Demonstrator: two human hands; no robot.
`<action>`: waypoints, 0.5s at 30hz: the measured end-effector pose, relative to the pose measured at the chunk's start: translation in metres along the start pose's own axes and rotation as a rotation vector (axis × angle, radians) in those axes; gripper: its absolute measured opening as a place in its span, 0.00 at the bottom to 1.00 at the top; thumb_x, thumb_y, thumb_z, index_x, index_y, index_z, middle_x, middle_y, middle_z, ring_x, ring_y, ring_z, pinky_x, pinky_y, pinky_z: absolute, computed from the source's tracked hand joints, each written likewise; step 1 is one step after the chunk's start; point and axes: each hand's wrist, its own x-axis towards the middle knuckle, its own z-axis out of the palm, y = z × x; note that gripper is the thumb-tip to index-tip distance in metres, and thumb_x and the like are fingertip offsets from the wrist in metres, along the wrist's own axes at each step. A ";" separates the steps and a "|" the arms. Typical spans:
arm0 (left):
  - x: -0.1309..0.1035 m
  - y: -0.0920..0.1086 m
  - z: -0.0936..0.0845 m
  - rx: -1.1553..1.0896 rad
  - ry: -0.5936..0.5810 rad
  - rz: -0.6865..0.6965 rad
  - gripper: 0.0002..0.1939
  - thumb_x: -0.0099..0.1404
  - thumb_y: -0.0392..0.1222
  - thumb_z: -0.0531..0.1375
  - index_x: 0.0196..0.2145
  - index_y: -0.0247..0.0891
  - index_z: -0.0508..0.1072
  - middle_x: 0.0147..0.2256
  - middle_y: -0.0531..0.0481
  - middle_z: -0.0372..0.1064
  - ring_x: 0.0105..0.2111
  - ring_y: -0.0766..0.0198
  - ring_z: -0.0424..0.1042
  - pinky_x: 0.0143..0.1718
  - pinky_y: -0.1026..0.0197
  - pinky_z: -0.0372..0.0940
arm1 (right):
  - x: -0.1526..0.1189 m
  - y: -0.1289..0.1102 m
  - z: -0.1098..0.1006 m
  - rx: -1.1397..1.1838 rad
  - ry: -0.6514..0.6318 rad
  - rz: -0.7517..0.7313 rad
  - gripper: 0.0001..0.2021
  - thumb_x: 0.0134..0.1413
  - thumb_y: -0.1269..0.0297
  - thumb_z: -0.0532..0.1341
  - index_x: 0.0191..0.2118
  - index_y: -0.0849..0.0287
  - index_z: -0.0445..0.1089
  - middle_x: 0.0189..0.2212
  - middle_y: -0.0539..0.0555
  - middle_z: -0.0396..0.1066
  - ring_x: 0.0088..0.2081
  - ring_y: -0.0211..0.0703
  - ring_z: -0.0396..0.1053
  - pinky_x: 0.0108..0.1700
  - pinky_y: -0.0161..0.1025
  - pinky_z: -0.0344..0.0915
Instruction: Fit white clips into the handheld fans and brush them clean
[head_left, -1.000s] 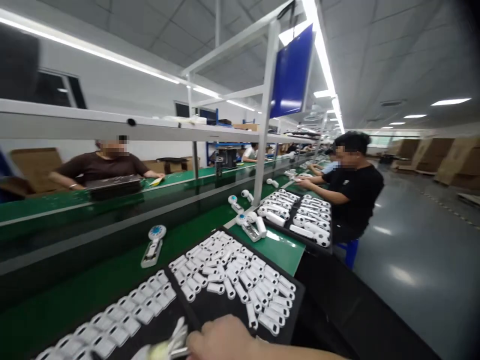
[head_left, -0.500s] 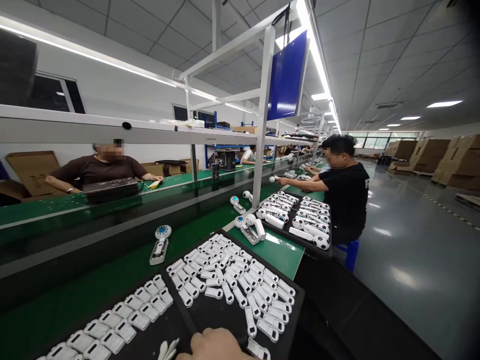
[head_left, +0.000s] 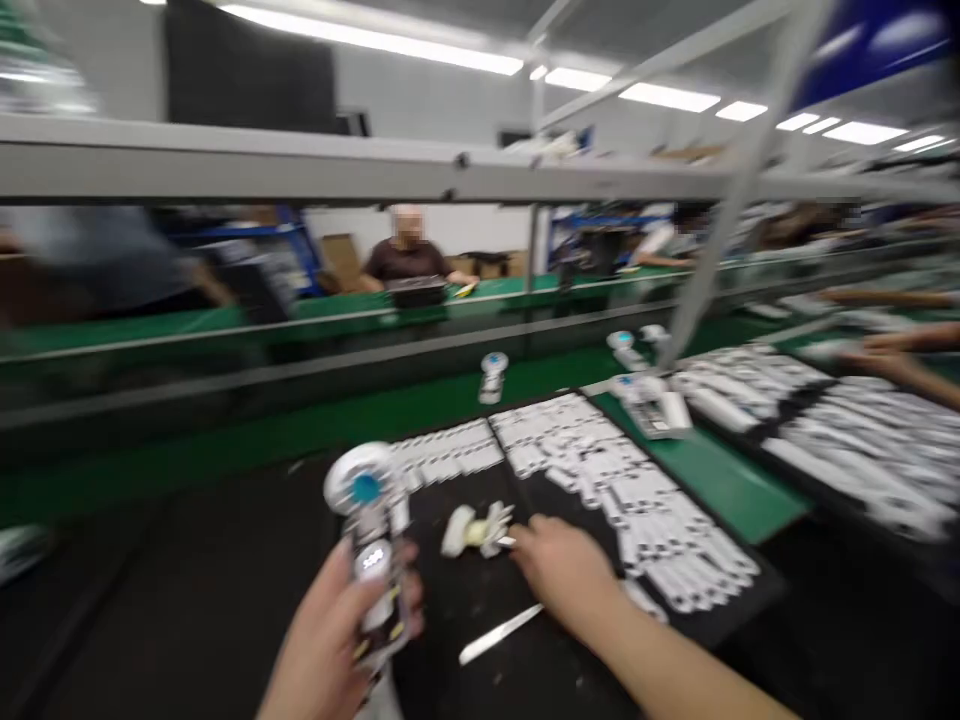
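Note:
My left hand (head_left: 337, 620) is wrapped round a white handheld device (head_left: 373, 530) with a round head, a blue centre and a lit display; its lower part is open, with inner parts showing. Beside the bundle of white strips (head_left: 478, 530) on the black tray, my right hand (head_left: 559, 560) has its fingers pressed together at the strips' right end. Whatever it pinches is too small and blurred to name. A thin white tool (head_left: 500, 635) lies just below that hand. Many small white covers (head_left: 600, 470) fill the tray's right and rear parts.
Similar devices (head_left: 493, 378) stand on the green belt behind the tray. At the right, another tray holds white devices (head_left: 870, 450), with a person's hands (head_left: 900, 350) over it. A metal post (head_left: 720, 230) rises between. A seated person (head_left: 409, 255) is across the line.
The view has swung left and down. My left hand and the device in it have come into view. More of the right hand and forearm shows, now beside the bundle of strips.

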 end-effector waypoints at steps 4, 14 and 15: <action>-0.011 -0.003 -0.004 -0.017 -0.038 0.023 0.19 0.50 0.41 0.65 0.39 0.37 0.65 0.31 0.50 0.71 0.22 0.62 0.70 0.20 0.60 0.66 | -0.003 0.014 0.013 -0.029 0.006 -0.082 0.13 0.65 0.64 0.55 0.50 0.51 0.73 0.35 0.55 0.73 0.36 0.48 0.75 0.33 0.38 0.65; 0.013 0.007 -0.012 0.065 0.028 -0.003 0.25 0.52 0.41 0.68 0.46 0.36 0.66 0.41 0.45 0.73 0.29 0.62 0.72 0.24 0.61 0.69 | -0.006 0.004 -0.004 0.052 -0.074 0.016 0.11 0.61 0.66 0.58 0.45 0.52 0.75 0.37 0.56 0.74 0.40 0.51 0.74 0.36 0.40 0.66; 0.027 0.012 -0.007 0.096 -0.006 -0.001 0.25 0.55 0.42 0.68 0.49 0.35 0.67 0.43 0.44 0.72 0.32 0.62 0.73 0.28 0.60 0.70 | -0.006 0.000 -0.005 0.079 -0.081 0.039 0.09 0.58 0.65 0.61 0.43 0.53 0.75 0.37 0.56 0.74 0.40 0.53 0.74 0.37 0.41 0.68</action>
